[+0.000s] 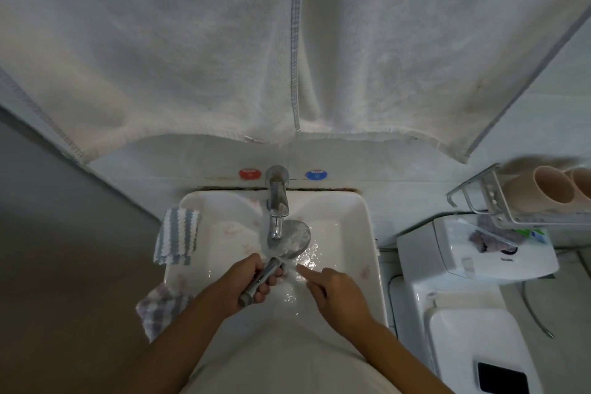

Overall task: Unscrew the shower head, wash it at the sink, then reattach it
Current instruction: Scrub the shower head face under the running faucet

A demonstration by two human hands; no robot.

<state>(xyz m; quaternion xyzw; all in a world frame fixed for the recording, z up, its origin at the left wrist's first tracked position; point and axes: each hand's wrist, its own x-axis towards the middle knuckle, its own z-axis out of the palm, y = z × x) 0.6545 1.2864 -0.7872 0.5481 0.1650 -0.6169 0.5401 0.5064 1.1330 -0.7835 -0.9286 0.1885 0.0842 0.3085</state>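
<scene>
Over the white sink (361,233), the shower head (292,235) lies low in the basin with its round face turned up, partly hidden behind the chrome tap (277,201). Water runs from the tap onto it and splashes across the basin floor. The left hand (252,278) is wrapped around the metal handle, fingers curled tight about it, with the handle's end sticking out below the palm toward the person. The right hand (335,291) holds nothing; its index finger is stretched out toward the wet neck of the shower head, the tip just beside it, while the other fingers are folded in. Whether the fingertip touches the metal is hard to tell through the water.

A blue-striped cloth (177,235) hangs over the sink's left rim, and a purple-striped cloth (160,309) lies over the near left corner. Red (249,174) and blue (316,175) caps sit on the wall either side of the tap. A large white towel (192,41) hangs above. Right of the sink, a wire rack (492,201) holds two pink cups (543,190).
</scene>
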